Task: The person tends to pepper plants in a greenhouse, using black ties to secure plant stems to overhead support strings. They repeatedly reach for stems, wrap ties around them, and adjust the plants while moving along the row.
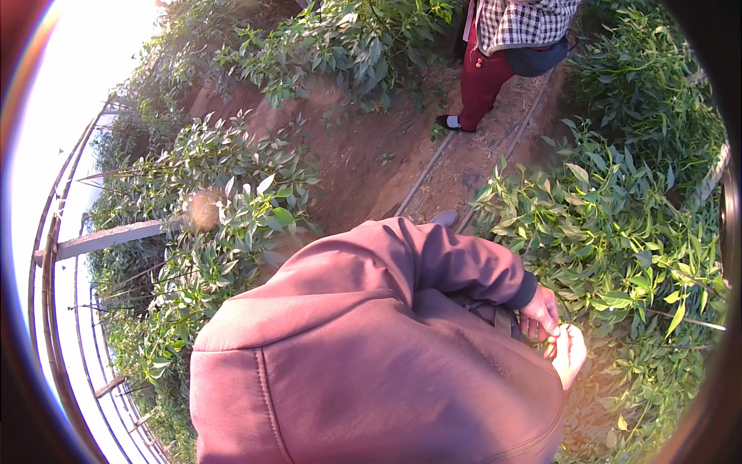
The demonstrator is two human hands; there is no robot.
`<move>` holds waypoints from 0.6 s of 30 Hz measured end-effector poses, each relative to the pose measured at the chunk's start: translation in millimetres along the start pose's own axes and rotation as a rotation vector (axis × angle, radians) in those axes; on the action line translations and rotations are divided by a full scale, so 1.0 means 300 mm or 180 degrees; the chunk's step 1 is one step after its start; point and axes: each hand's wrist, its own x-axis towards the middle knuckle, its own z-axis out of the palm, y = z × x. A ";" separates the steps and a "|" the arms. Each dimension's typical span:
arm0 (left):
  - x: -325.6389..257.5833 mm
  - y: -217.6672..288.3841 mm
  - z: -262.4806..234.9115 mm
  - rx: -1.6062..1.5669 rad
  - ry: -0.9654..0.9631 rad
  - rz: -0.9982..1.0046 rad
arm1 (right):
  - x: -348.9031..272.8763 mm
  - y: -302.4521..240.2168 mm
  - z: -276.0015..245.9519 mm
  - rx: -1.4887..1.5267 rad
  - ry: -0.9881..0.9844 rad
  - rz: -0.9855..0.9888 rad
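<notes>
No packages, labels, signs or screens appear anywhere among the plants and soil.

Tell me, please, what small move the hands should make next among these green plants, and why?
Probably reach the right hand out into the leafy plants beside it. Both hands sit close together at the person's right side, the left hand by a dark strap, and whether either holds anything cannot be told. The foliage is right next to them, untouched by either hand.
</notes>
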 end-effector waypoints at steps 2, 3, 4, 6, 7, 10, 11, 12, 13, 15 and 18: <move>-0.001 0.018 0.012 -0.0067 0.0041 0.0004 | -0.007 -0.001 -0.005 0.0273 -0.0008 0.0187; -0.002 0.028 0.013 -0.0090 0.0054 0.0065 | -0.007 -0.006 -0.009 0.0284 -0.0074 0.0207; -0.003 0.040 0.014 -0.0112 0.0065 0.0126 | -0.007 -0.012 -0.013 0.0295 -0.0137 0.0228; -0.013 0.056 0.008 -0.0205 0.0121 0.0215 | -0.015 -0.040 0.000 0.0237 -0.0201 0.0275; -0.018 0.064 0.006 -0.0222 0.0140 0.0250 | -0.017 -0.047 0.005 0.0210 -0.0232 0.0301; -0.032 0.084 0.012 -0.0330 0.0141 0.0317 | -0.032 -0.011 -0.005 0.0580 -0.0044 0.0261; -0.033 0.095 0.013 -0.0396 0.0124 0.0326 | -0.031 -0.012 -0.007 0.0715 -0.0005 0.0244; -0.033 0.105 0.017 -0.0462 0.0102 0.0330 | -0.025 -0.021 -0.010 0.0880 0.0007 0.0235; -0.029 0.117 0.029 -0.0483 0.0154 0.0434 | -0.024 -0.026 -0.014 0.1051 0.0029 0.0229; 0.000 0.179 0.050 -0.0452 0.0215 0.0673 | -0.016 -0.060 -0.004 0.1128 0.0222 0.0070; 0.029 0.206 0.051 -0.0813 -0.0206 0.1140 | -0.013 -0.117 0.014 0.1457 0.0171 -0.0037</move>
